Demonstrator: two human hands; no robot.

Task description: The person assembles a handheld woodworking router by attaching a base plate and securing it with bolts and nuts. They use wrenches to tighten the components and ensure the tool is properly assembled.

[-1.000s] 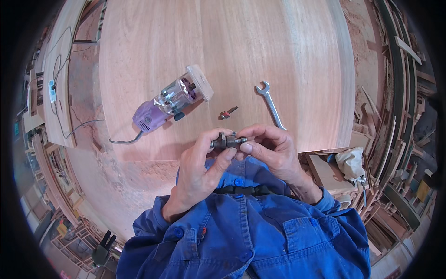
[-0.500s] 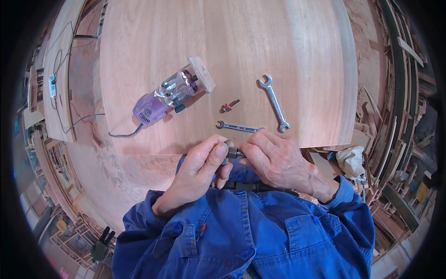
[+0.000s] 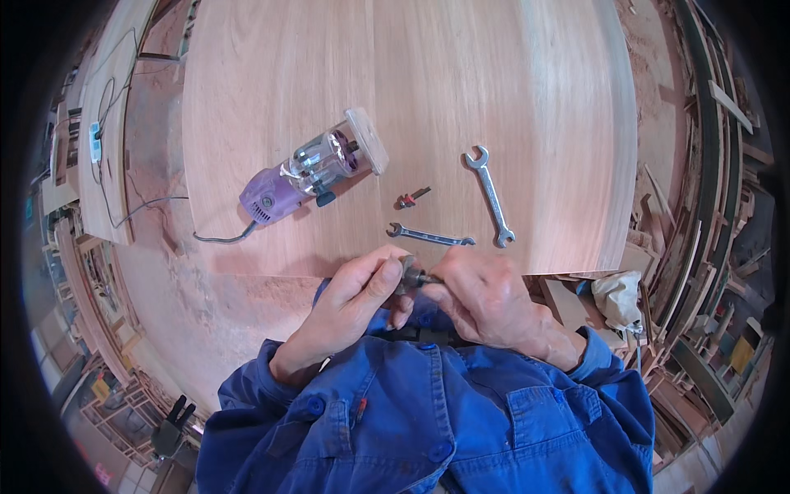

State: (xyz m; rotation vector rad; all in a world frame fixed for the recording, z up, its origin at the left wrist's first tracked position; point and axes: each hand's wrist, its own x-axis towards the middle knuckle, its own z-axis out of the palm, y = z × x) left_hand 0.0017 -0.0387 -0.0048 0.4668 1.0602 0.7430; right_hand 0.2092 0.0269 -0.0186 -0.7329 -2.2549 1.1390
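Note:
Just past the near edge of the wooden board, my left hand pinches a small dark metal piece that looks like a router collet nut. My right hand has its fingers closed at the other end of this piece, around a thin shank; its fingertips are slightly blurred. On the board beyond my hands lie a small double open-ended spanner, a small red-and-dark router bit and a larger open-ended spanner. A purple trim router with a clear base rests on its side to the left.
The large wooden board fills the middle ahead. The router's black cord runs off its left edge towards a power strip. Timber offcuts are stacked at the right, beside a pale bag. Sawdust covers the floor.
The view has shifted slightly, so the board's things appear lower and further right. My right hand has turned at the metal piece and moved slightly away from the small spanner's end. My left hand keeps its grip.

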